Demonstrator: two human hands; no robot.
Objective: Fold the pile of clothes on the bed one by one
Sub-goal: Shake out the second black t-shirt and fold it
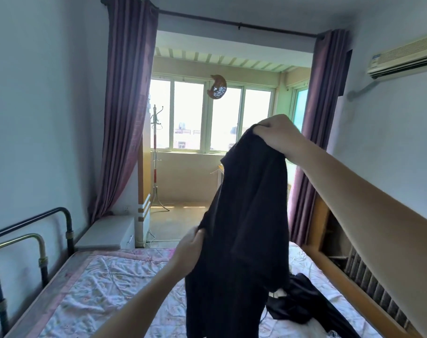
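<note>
Right hand: the right hand (pixel 276 135) is raised high, arm stretched forward and up, knuckles on top; its grip is closed, pinching the top edge of the garment (pixel 244 228).
Left hand: the left hand (pixel 189 250) is lower, forearm rising from the bottom of the view; its grip holds the garment's left edge about halfway down, thumb seemingly on the near face, though the cloth hides the fingers.
Garment: one dark piece, hanging in the air above the bed (pixel 105 286), slack and creased, its lower hem out of view at the bottom.
Pile: dark clothes (pixel 302 301) lie crumpled on the bed to the right, just behind the hanging garment; how many pieces it holds cannot be told.
Bed: one, with a pink floral quilt, a metal rail (pixel 36 237) on its left and a wooden frame (pixel 349 289) on its right.
Hands counted: two, both on the same garment.
Room: two purple curtains (pixel 127 106) flank the window (pixel 207 118); one air conditioner (pixel 405 57) is on the right wall.
</note>
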